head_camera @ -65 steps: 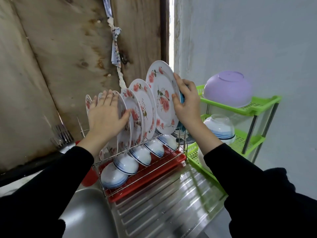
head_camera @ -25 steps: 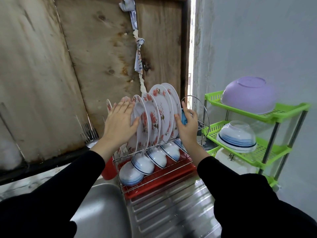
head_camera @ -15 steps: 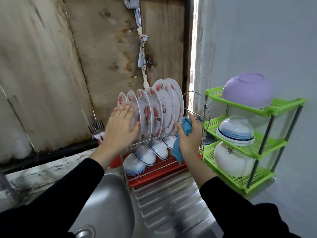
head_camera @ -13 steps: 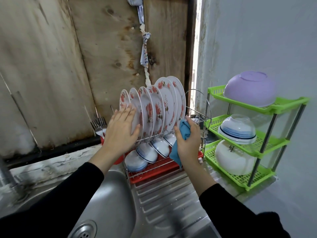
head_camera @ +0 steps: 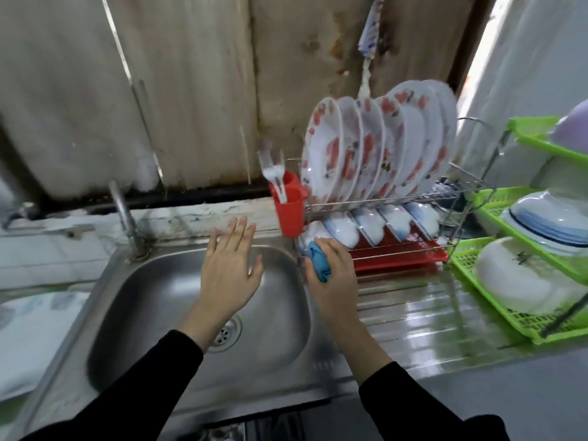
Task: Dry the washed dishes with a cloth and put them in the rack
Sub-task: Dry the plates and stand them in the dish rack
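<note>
**Head view**

1. Your left hand [head_camera: 229, 275]: spread, fingers straight and slightly fanned, palm down, holding nothing. It hovered over the sink [head_camera: 152, 307], with the wrist in line with the black sleeve. Judged to be left free so it could take up the next washed piece.

2. Your right hand [head_camera: 331, 281]: fingers curled round a bunched blue cloth [head_camera: 319, 261], with one fold showing on the thumb side. It sat just right of your left hand, at the basin's right edge. The cloth was judged to be kept balled in the fist, ready for wiping.

3. Floral plates [head_camera: 375, 148]: above and to the right of your right hand, in the upper tier of the wire dish rack [head_camera: 381, 201]. They stood on edge, packed close and leaning one way, a placing that lets the wires hold them while they air.

4. Blue-banded bowls [head_camera: 369, 224]: just beyond your right knuckles, in the lower tier. They were tilted in a row over a red drip tray [head_camera: 413, 257], which was placed to catch any runoff.

5. Red cup [head_camera: 288, 205]: beyond the gap between your hands, at the rack's left end. It held forks [head_camera: 272, 173] with their tines up.

6. Green shelf [head_camera: 464, 262]: well to the right of your right hand, carrying upturned bowls, though blur hid the finer detail.

7. Neither hand held a dish. Where any undried piece lay could not be told.
</note>
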Motion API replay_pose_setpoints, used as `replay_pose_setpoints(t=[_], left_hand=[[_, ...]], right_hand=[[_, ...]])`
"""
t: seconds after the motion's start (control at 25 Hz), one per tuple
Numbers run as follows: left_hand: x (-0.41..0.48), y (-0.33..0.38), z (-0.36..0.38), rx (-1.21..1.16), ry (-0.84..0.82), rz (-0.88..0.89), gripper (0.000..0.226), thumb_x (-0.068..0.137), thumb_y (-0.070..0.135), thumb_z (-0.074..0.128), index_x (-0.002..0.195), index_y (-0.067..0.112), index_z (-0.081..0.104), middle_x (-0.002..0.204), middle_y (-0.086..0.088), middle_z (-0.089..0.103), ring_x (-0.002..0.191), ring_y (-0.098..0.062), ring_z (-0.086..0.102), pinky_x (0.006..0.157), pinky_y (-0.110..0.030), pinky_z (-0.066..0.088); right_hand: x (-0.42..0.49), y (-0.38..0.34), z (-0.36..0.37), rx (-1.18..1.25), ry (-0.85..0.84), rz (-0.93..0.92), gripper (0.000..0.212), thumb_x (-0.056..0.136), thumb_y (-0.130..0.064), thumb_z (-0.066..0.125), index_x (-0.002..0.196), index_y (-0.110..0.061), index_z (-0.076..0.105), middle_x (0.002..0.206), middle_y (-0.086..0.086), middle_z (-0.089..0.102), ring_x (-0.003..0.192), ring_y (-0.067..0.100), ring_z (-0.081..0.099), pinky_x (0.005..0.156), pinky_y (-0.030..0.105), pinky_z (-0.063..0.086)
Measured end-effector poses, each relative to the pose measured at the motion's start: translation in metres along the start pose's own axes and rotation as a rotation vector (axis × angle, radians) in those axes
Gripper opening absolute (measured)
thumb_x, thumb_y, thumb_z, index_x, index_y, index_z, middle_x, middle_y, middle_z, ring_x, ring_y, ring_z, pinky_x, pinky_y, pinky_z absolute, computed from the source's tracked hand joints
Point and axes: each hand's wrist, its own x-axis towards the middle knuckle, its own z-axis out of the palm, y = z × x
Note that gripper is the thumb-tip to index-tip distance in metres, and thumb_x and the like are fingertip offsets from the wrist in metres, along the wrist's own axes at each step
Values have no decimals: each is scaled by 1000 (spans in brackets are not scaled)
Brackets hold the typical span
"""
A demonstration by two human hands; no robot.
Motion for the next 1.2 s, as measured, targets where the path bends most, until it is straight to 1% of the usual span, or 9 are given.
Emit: replay_pose_setpoints(t=[0.16, 0.32, 0.44, 0.56, 0.64, 0.76, 0.96, 1.08, 1.2], left_hand=[[-45, -54, 7, 67, -87, -139, 62, 84, 38, 36, 131, 3, 57, 138, -17, 54, 130, -31, 50, 112, -51, 26], [-93, -115, 6, 130, -225, -282, 62, 82, 38, 36, 126, 3, 61, 133, -17, 59, 127, -31, 54, 111, -52, 28], [-120, -164, -4, 144, -273, -356, 62, 78, 38, 39, 124, 2, 62, 130, -18, 60, 123, -33, 56, 111, -49, 24], [-137, -215, -17, 160, -281, -434, 65, 78, 37, 36, 127, 3, 61, 133, -18, 58, 126, -33, 54, 109, -57, 31], [-150, -252, -27, 151, -279, -516, 64, 84, 36, 37, 139, 6, 49, 146, -16, 45, 139, -30, 39, 115, -53, 19], [-171, -307, -33, 169, -279, -609, 60, 97, 33, 41, 151, 12, 26, 160, -10, 21, 149, -22, 12, 119, -41, -3], [-206, -399, -29, 174, -257, -762, 58, 91, 28, 52, 144, 7, 40, 133, -14, 56, 125, -31, 47, 116, -44, 20], [-225, -439, -18, 130, -294, -828, 62, 90, 33, 53, 145, 9, 39, 134, -15, 54, 125, -34, 44, 113, -44, 24], [-237, -472, -3, 84, -381, -902, 73, 89, 46, 52, 150, 13, 28, 148, -16, 37, 138, -33, 30, 116, -44, 19]], right_hand=[[-34, -18, 52, 14, -174, -31, 38, 83, -13, 72, 120, -10, 65, 118, -1, 59, 110, 12, 54, 101, 17, 40], [-67, -62, 112, 28, -382, -32, 36, 85, -21, 65, 120, -14, 65, 118, -3, 59, 109, 13, 55, 95, 9, 37], [-84, -104, 159, 0, -480, -48, 37, 85, -30, 59, 120, -18, 66, 117, -5, 59, 108, 12, 55, 86, 16, 42], [-91, -141, 206, 12, -568, -86, 38, 84, -33, 56, 117, -18, 68, 112, -3, 63, 104, 17, 56, 86, 21, 43], [-91, -169, 236, -2, -655, -95, 35, 83, -28, 61, 116, -19, 69, 112, -2, 64, 104, 21, 58, 85, 31, 50], [-86, -214, 276, -71, -824, -49, 34, 85, -25, 66, 118, -25, 68, 115, -2, 66, 107, 22, 59, 85, 31, 48], [-77, -260, 375, -118, -997, 135, 34, 82, -40, 71, 114, -29, 70, 115, 2, 69, 106, 22, 62, 86, 29, 50], [-76, -259, 440, -292, -1187, 131, 44, 85, -32, 66, 129, -29, 60, 130, 5, 61, 113, 26, 59, 89, 29, 48], [-78, -244, 490, -549, -1418, -33, 62, 86, -23, 60, 145, -34, 40, 139, 6, 54, 120, 29, 55, 88, 27, 45]])
